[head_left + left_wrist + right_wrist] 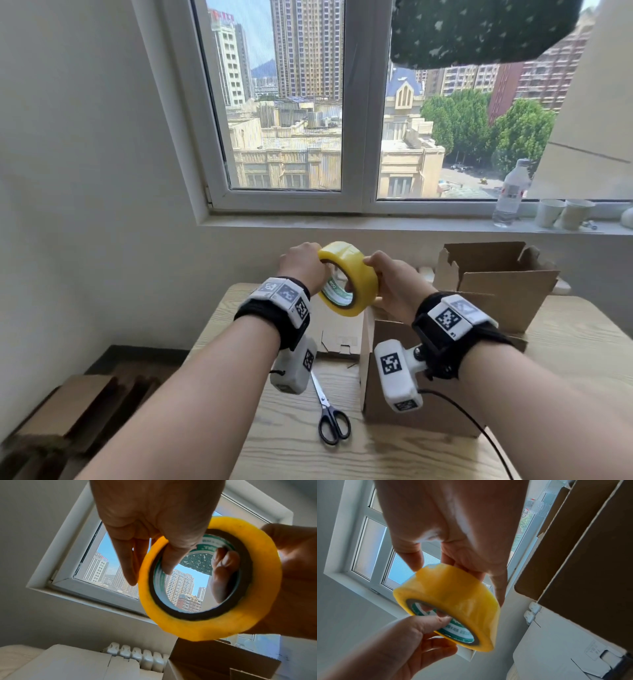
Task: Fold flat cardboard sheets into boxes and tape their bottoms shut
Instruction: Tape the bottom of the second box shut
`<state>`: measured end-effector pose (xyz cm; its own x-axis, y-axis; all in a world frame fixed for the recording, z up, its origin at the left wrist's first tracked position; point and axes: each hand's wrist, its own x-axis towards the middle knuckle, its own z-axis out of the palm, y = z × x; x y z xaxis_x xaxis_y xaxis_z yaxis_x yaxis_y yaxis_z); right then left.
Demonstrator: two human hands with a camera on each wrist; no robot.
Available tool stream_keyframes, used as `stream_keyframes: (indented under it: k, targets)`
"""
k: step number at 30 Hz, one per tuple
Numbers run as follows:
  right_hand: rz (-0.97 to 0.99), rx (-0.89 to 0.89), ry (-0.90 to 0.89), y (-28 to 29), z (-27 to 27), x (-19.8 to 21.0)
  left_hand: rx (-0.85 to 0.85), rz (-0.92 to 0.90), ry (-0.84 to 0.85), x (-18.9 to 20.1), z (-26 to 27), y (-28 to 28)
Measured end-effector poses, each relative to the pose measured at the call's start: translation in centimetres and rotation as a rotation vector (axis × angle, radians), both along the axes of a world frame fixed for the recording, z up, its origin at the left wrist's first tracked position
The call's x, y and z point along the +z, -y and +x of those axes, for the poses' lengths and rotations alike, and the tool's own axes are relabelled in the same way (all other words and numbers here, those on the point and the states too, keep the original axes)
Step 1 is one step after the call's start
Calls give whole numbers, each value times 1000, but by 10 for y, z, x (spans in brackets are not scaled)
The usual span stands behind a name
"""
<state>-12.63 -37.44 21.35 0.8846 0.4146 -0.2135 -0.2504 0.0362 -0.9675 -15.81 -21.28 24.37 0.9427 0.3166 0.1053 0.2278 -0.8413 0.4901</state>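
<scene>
Tape roll (349, 278) raised in both hands
Left hand (303, 265) and right hand (394, 286) both grip it; the near box (383, 404) stands folded, its bottom seemingly untaped.

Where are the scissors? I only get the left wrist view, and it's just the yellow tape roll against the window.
Observer: The black-handled metal scissors lie on the light wooden table, below the left hand.
Operator: Is there a box ready for taping?
Observer: A folded brown cardboard box stands on the table under the right hand.
Operator: Has any tape been pulled off yet?
Observer: No strip hangs free. The right wrist view shows a ragged edge on the outer face of the yellow tape roll, right by the right thumb.
</scene>
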Motion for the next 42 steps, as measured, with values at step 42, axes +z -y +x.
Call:
stream_keyframes:
  k: [42]
  targets:
    - [113, 14, -55, -6, -10, 12, 84, -37, -135, -15, 10, -2]
